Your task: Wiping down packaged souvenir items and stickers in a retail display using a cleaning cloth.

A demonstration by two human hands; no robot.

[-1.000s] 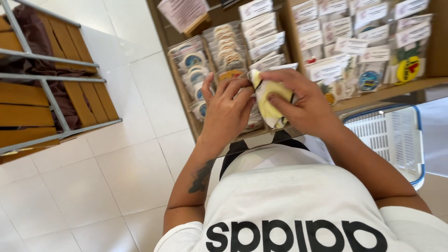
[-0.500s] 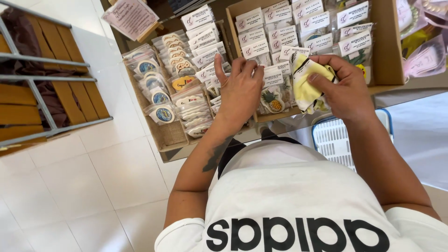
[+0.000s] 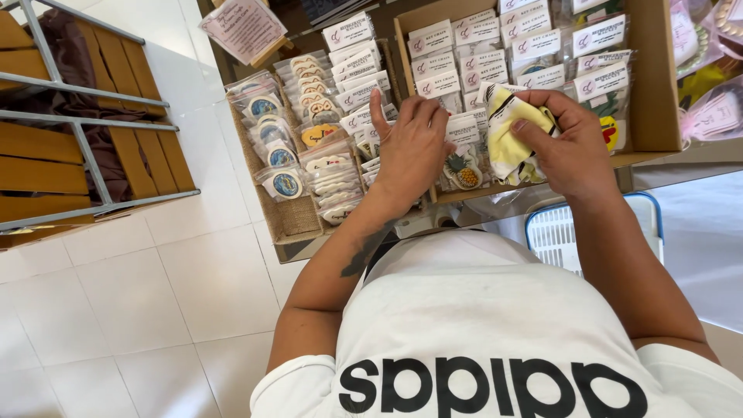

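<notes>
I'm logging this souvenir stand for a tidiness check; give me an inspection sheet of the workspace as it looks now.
Surface: display shelf, crowded with stock.
Job's things: yellow cloth; packets in cardboard box.
Clutter: round badges in clear bags in a woven tray; pink leaflet.
Grippers: left hand rests on the packets; right hand grips the cloth.
Cables: nothing seen.
Surroundings: white tiled floor, wooden bench with metal frame, white basket below.
</notes>
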